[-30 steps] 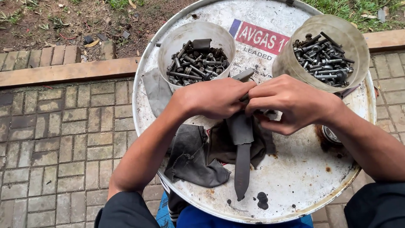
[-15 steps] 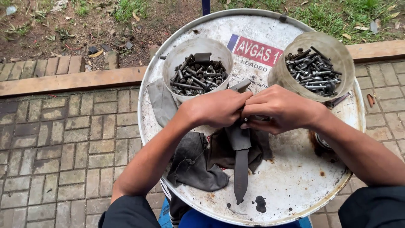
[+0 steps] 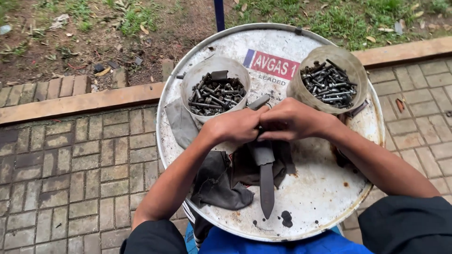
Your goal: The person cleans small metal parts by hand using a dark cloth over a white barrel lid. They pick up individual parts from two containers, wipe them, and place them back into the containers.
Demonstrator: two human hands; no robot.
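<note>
We see a flat, dark metal tool [image 3: 266, 181], long and blade-shaped, lying at the middle of the round drum top [image 3: 325, 197], its narrow end pointing toward the near edge. Its far end runs under the two hands, which meet above it near the centre of the drum top. The left hand [image 3: 234, 127] is curled shut, fingers folded under; the right hand [image 3: 292, 120] is closed the same way, and its fingertips touch those of the left. What the two grips are clamped on is hidden by the knuckles, so we cannot tell whether it is the tool itself or a small part above it.

A dark grey rag [image 3: 221, 181] lies crumpled under and to the left of the tool, reaching toward the near left edge.

At the far left of the drum top stands a white plastic tub [image 3: 190, 87] full of dark bolts and screws [image 3: 214, 96]. At the far right stands a translucent tub [image 3: 301, 96] with a similar load of bolts [image 3: 329, 84]. Both tubs sit just beyond the hands.

The drum top is white, worn, with rust patches and dark spots near the near edge. Brick paving [image 3: 70, 178] surrounds it, with soil and grass [image 3: 94, 37] beyond.
</note>
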